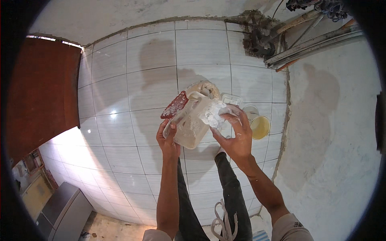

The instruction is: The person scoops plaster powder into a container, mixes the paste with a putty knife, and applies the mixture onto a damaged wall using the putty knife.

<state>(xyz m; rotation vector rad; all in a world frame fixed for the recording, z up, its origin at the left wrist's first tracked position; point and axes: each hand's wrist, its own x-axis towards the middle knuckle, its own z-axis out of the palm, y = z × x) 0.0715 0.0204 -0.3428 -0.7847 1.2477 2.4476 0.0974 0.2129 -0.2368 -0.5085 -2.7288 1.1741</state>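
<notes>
My left hand [169, 138] is closed on a translucent plastic container [187, 130], tilted in front of me above the tiled floor. A red piece smeared with white [175, 106] lies along the container's left side, just beyond my left fingertips; its kind is unclear. My right hand [237, 138] has its thumb and fingers curled around a white powdery clump [212, 114] at the container's right side. White residue coats the right fingertips. Behind the container is a pale bag with a rolled rim [207, 86], partly hidden.
A small tub with yellowish contents [260, 127] stands on the tiles [152, 96] to the right, next to a clear container [231, 99]. A plastered wall [329, 152] borders the right. Pipes and a long rail [313, 46] jut out at upper right. A reddish-brown panel [44, 92] is at left.
</notes>
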